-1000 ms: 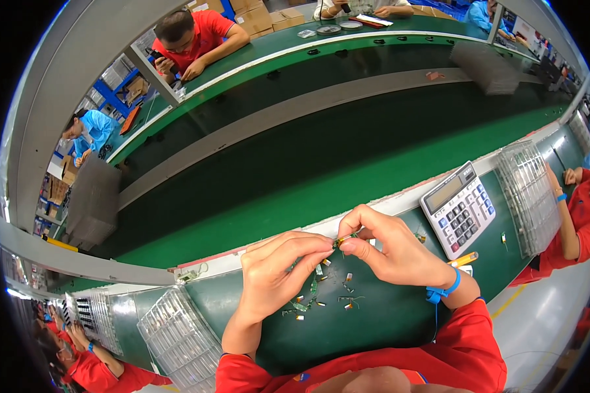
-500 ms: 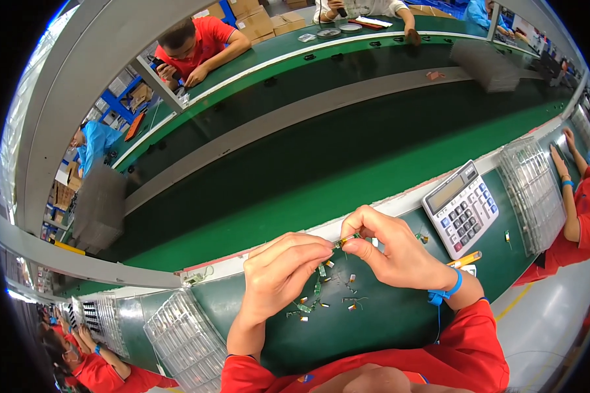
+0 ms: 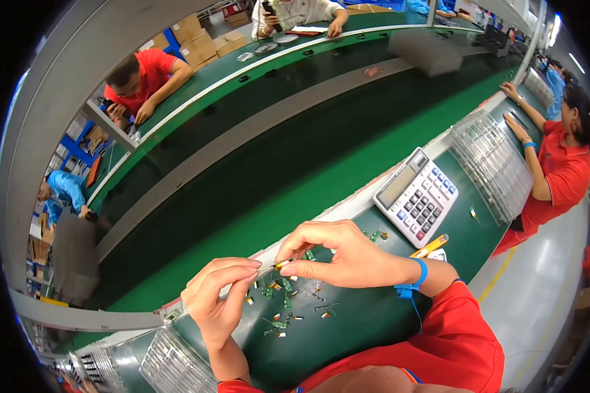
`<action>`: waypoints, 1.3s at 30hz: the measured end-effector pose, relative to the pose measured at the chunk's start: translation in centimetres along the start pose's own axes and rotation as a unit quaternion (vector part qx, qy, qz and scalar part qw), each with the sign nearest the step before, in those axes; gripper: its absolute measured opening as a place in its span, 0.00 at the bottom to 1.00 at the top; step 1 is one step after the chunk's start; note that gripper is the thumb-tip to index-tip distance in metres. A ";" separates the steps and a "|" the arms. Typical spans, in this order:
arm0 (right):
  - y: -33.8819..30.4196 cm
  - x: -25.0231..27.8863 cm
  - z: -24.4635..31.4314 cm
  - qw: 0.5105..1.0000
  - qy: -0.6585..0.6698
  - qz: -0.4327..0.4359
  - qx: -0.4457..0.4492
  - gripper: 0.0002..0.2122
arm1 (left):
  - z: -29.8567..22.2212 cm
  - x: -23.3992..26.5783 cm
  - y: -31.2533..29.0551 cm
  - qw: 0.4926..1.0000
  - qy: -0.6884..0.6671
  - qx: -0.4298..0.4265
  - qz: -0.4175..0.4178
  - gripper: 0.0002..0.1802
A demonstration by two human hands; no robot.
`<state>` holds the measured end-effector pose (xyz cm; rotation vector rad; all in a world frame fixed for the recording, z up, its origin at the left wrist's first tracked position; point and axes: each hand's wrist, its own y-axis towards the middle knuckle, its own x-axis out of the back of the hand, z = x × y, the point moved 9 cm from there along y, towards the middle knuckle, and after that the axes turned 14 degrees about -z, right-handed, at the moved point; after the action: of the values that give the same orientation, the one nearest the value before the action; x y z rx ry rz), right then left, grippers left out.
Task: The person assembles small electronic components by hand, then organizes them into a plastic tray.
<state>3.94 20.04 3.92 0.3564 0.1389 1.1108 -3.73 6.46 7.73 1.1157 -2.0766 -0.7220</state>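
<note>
My left hand [image 3: 219,295] and my right hand [image 3: 334,255] meet in front of me, above the near worktop. Between the right thumb and forefinger is a tiny part with a yellow end [image 3: 282,264], its body mostly covered by the fingers. The left thumb and fingertips pinch thin wires [image 3: 263,270] that run toward that part. Below the hands lie several small green circuit boards [image 3: 287,304] with short wires and small silvery, yellow-ended pieces. A blue wrist strap [image 3: 413,281] with a cord is on my right wrist.
To the right are a calculator [image 3: 416,196], an orange-yellow cutter [image 3: 431,245] and a stack of clear plastic trays [image 3: 491,164]. More clear trays [image 3: 177,363] stand at lower left. A green conveyor belt [image 3: 255,229] runs beyond the worktop. A co-worker in red [image 3: 560,157] sits at right; others work across the belt.
The view has swung right, so the surroundings sit farther left. My fingertips, close together over a small part before, are now slightly apart, with thin wires visible between them.
</note>
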 end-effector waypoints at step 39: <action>-2.3 0.1 3.9 0.943 -0.089 -0.126 0.295 0.13 | 3.5 -2.9 -2.5 0.970 -0.123 0.211 0.017 0.05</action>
<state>7.07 18.39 6.77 0.9467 0.3495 0.7600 -4.02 8.32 2.89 1.2625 -2.5344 -0.4263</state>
